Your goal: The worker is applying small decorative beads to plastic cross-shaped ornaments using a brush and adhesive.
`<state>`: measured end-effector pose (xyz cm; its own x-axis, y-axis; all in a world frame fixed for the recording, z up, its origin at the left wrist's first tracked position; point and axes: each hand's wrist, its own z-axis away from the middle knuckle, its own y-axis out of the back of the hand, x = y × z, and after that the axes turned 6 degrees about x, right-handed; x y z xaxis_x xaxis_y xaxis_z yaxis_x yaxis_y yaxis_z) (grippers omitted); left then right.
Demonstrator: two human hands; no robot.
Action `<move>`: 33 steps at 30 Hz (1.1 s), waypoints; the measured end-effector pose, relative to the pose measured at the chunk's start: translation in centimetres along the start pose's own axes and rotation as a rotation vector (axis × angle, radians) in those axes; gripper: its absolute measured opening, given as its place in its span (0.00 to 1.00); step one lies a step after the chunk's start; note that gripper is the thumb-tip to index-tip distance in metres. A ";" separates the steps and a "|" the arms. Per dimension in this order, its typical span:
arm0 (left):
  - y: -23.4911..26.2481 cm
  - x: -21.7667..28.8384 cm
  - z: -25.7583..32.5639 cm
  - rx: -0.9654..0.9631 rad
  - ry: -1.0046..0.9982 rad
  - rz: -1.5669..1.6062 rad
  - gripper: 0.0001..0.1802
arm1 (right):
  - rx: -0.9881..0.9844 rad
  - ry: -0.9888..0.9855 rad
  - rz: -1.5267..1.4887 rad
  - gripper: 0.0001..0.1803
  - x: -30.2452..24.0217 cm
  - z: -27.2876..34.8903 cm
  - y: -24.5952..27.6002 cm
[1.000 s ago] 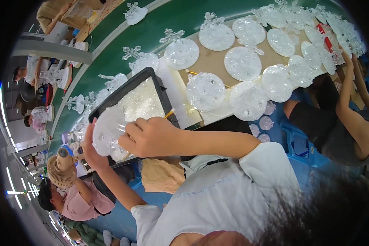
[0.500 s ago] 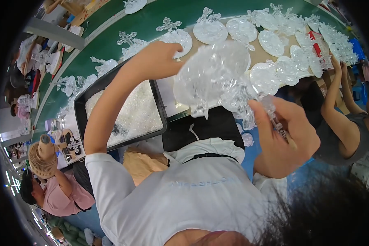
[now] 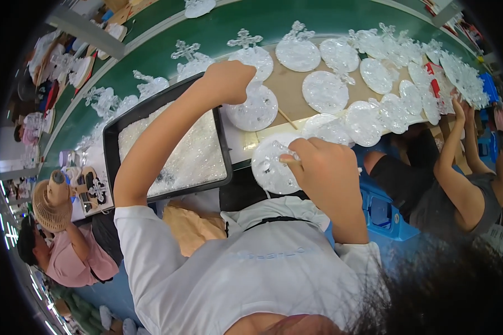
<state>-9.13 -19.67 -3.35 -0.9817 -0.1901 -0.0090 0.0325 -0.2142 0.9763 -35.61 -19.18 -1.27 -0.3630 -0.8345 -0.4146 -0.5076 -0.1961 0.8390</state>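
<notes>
The left hand (image 3: 229, 81) is reaching up toward the upper middle of the frame, its fingers curled and pressing on a clear beaded disc (image 3: 257, 109) lying on the table (image 3: 296, 89). The right hand (image 3: 318, 167) is sitting in the centre, closed around a thin stick (image 3: 289, 159) whose tip is touching a second disc (image 3: 271, 167) just left of it, at the table's near edge. Whether that hand is also gripping the disc cannot be told.

Between the two arms, left of centre, one black tray (image 3: 117, 162) is lying full of loose glittering beads (image 3: 190, 159). A second thin stick (image 3: 288, 118) is lying on the tan board between the two discs.

Beyond the hands, toward the upper right, roughly a dozen more discs (image 3: 325, 92) are spreading over the board, overlapping too much for an exact count. Along the green strip (image 3: 251, 25) above, at least four clear crosses (image 3: 185, 50) are standing in a row.

At the right edge another person's arm (image 3: 458, 145) is reaching up to the table. At lower left a person in pink (image 3: 67, 251) is holding a straw hat (image 3: 50, 201).
</notes>
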 end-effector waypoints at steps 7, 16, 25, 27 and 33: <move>-0.6 -1.2 0.3 -0.007 -0.025 -0.050 0.18 | -0.162 -0.034 0.104 0.12 0.3 -1.9 -4.2; -0.9 -2.0 0.9 -0.082 -0.023 -0.052 0.14 | -0.201 -0.159 0.116 0.12 0.5 -2.8 -6.6; 1.1 -3.1 0.1 -0.107 -0.094 0.099 0.18 | -0.194 -0.215 0.069 0.13 0.8 -2.4 -6.0; 0.3 -3.4 -0.4 -0.286 -0.128 0.113 0.20 | -0.187 -0.187 0.076 0.13 0.8 -2.2 -6.2; 0.6 -3.5 0.2 -0.088 -0.106 0.217 0.21 | -0.180 -0.190 0.064 0.13 1.0 -2.1 -6.4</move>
<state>-5.73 -18.96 -2.66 -0.9639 -0.1406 0.2261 0.2565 -0.2629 0.9301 -31.12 -19.85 -6.28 -0.5383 -0.7400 -0.4034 -0.3379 -0.2490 0.9076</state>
